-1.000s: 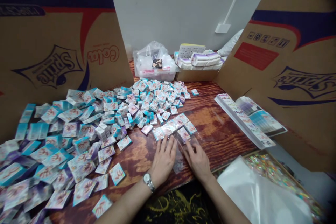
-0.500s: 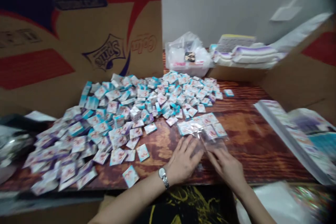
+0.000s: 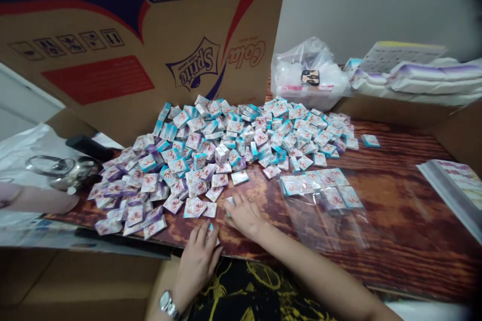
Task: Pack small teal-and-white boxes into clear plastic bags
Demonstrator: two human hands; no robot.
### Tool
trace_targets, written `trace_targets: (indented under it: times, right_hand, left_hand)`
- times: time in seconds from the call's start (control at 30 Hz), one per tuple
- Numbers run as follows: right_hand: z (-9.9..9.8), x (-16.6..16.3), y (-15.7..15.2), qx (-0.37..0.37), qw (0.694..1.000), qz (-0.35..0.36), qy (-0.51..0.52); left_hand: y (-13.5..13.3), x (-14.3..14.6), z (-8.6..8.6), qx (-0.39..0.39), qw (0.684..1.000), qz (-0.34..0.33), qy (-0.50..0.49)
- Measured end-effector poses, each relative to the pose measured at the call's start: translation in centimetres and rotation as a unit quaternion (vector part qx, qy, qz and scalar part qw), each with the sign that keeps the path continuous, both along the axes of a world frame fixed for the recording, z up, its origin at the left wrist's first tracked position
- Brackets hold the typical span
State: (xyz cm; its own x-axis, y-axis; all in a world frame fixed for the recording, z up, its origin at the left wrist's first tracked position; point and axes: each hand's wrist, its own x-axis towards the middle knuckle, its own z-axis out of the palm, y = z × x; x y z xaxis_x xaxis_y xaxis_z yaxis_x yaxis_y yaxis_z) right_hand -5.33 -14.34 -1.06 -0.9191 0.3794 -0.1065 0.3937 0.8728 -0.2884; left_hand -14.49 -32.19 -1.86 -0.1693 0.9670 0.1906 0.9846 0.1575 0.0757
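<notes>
Hundreds of small flat packets (image 3: 241, 140) heap on the wooden surface (image 3: 395, 220). Left hand (image 3: 199, 258) lies flat over one packet at the near edge; right hand (image 3: 244, 215) presses fingers loosely spread on another. They look light and slick: pinch by the edges.

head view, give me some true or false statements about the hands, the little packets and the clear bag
1. The left hand lies on a small packet at the table's near edge. True.
2. The right hand rests on the clear bag. False: it is at the loose packets to the left of the bag.
3. The clear bag holds several packets. True.
4. The packet pile sits inside a cardboard box. False: it is spread over the wooden table.
</notes>
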Motion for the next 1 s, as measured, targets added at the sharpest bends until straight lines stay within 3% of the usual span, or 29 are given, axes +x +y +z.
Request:
trace_targets:
  times: [0.23, 0.37, 0.53, 0.77, 1.0]
  right_hand:
    - [0.7, -0.5, 7.4, 0.025, 0.997, 0.07, 0.034]
    - [0.0, -1.0, 8.7, 0.056, 0.995, 0.079, 0.021]
    - [-0.9, 1.6, 6.4, 0.031, 0.996, 0.066, 0.054]
    - [0.2, 5.0, 0.0, -0.104, 0.984, 0.049, 0.134]
    - [-2.6, 6.1, -3.8, 0.004, 0.988, 0.027, 0.15]
  left_hand:
    - [1.7, 1.3, -0.3, -0.014, 0.993, -0.022, -0.119]
    - [2.8, 2.1, -0.1, -0.03, 0.985, -0.028, -0.165]
    - [3.9, 2.4, -1.3, 0.003, 0.978, 0.011, -0.209]
    - [4.1, 2.0, -2.0, 0.007, 0.953, 0.046, -0.299]
    - [2.7, 1.5, -2.4, 0.0, 0.929, 0.028, -0.369]
